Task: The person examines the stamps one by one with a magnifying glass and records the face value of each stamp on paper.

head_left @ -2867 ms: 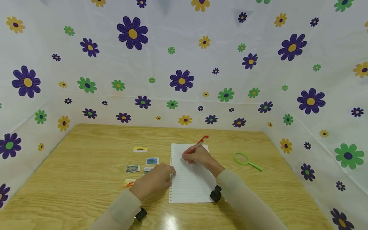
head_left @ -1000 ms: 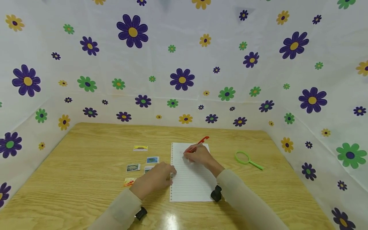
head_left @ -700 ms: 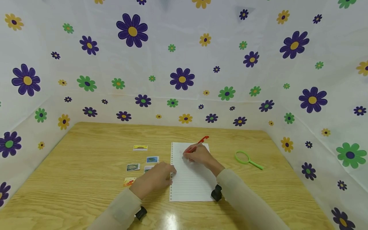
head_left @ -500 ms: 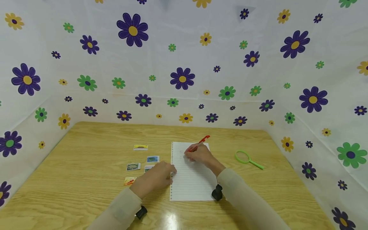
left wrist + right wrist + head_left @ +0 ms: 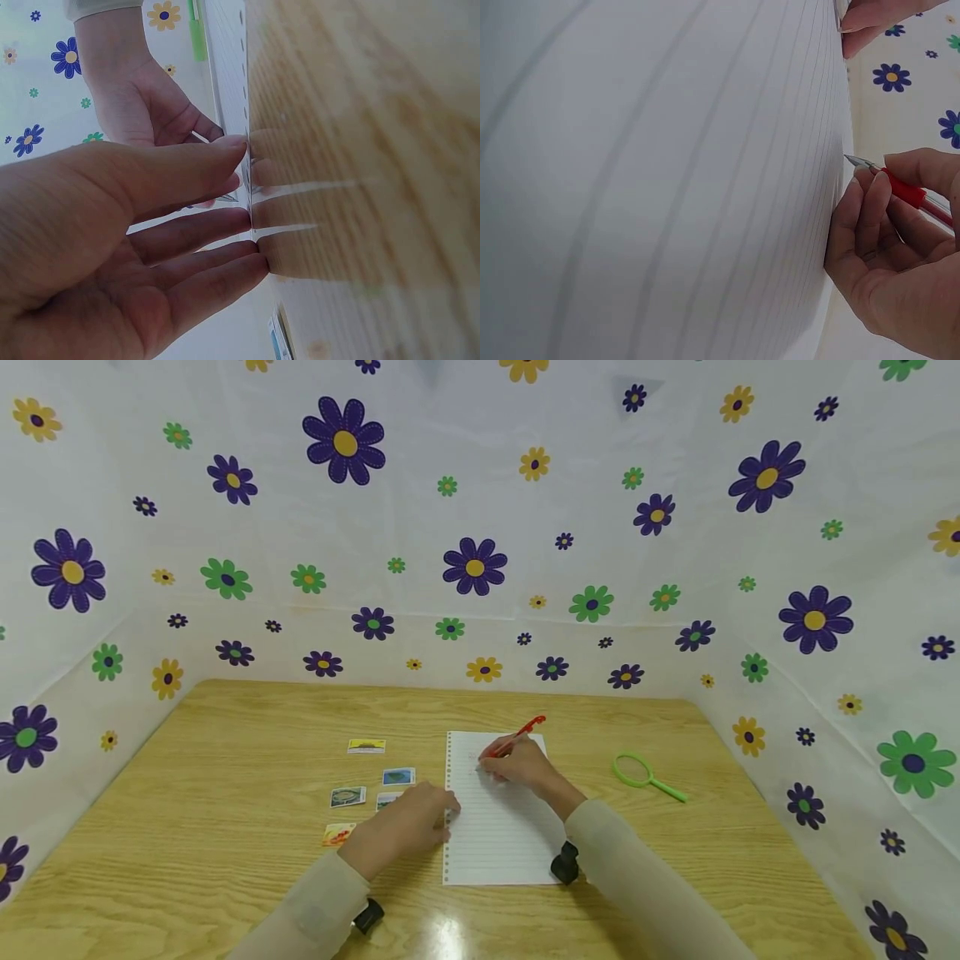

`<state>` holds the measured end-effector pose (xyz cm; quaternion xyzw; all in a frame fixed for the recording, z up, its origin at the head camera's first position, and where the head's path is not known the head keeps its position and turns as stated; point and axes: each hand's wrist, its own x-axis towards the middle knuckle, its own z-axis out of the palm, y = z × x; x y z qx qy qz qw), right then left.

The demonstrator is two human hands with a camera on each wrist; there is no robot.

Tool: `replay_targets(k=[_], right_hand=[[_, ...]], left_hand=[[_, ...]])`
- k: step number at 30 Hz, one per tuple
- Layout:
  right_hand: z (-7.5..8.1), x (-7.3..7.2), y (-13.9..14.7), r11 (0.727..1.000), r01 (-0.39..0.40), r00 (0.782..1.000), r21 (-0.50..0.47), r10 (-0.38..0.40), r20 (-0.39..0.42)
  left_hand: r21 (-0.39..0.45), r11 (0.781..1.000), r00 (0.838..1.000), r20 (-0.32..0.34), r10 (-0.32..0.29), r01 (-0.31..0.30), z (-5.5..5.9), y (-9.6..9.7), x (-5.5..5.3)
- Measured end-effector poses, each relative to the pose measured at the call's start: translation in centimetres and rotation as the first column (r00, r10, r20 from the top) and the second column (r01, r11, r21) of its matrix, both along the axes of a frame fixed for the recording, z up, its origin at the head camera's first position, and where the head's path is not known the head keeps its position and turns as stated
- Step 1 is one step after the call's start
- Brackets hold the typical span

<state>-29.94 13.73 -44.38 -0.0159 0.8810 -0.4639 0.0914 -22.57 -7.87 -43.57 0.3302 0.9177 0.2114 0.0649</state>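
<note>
A white lined sheet of paper (image 5: 502, 852) with punched holes down its left side lies on the wooden table. My right hand (image 5: 523, 764) grips a red pen (image 5: 531, 724) near its point, the barrel slanting up to the right over the upper part of the sheet. In the right wrist view, the metal tip of the pen (image 5: 913, 195) is right at the paper's surface. My left hand (image 5: 412, 822) rests at the punched left edge, fingertips on the sheet. Its thumb and fingers are extended and slightly spread in the left wrist view.
Several small picture cards lie left of the sheet, among them a yellow one (image 5: 366, 747) and a blue one (image 5: 398, 777); the left hand partly covers one. A green magnifying glass (image 5: 667, 791) lies to the right. Flower-printed cloth (image 5: 420, 527) surrounds the table (image 5: 225, 760).
My right hand has shifted slightly to the right along the sheet with the pen, with small movements of the tip. The left hand stays in place at the paper's edge.
</note>
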Motion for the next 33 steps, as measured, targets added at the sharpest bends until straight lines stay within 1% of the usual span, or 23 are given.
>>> replay_targets(k=[6,12,18,21,24,27,31,33], right_hand=[[0.1,0.1,-0.1,1.0,-0.002,1.0,-0.001,0.002,-0.002],[0.1,0.3,0.1,0.999,-0.014,1.0,0.04,0.015,-0.022],[1.0,0.5,1.1,0.997,-0.063,0.995,0.036,0.065,-0.074],[1.3,0.6,1.8,0.991,-0.102,0.984,0.091,0.114,-0.136],[1.5,0.7,2.8,0.972,-0.136,0.962,0.19,0.175,-0.208],[1.8,0.8,3.9,0.947,-0.171,0.929,0.272,0.247,-0.277],[2.3,1.0,5.6,0.908,-0.22,0.858,0.356,0.354,-0.372],[2.4,1.1,6.3,0.889,-0.221,0.836,0.401,0.385,-0.392]], left_hand=[[0.008,1.0,1.0,0.006,0.0,0.0,0.1,-0.1,0.0],[0.006,1.0,1.0,-0.006,-0.014,0.014,-0.1,-0.2,0.0],[0.014,1.0,1.0,-0.012,-0.006,0.006,-0.1,-0.1,0.0],[0.016,1.0,1.0,0.0,0.008,-0.008,0.0,-0.1,0.1],[0.014,1.0,1.0,0.012,0.016,-0.016,0.1,-0.1,0.2],[0.015,1.0,1.0,0.006,0.008,-0.008,0.0,-0.2,0.1],[0.026,1.0,1.0,-0.01,-0.015,0.016,0.0,-0.3,0.0],[0.031,0.999,1.0,-0.012,-0.024,0.024,-0.1,-0.4,0.0]])
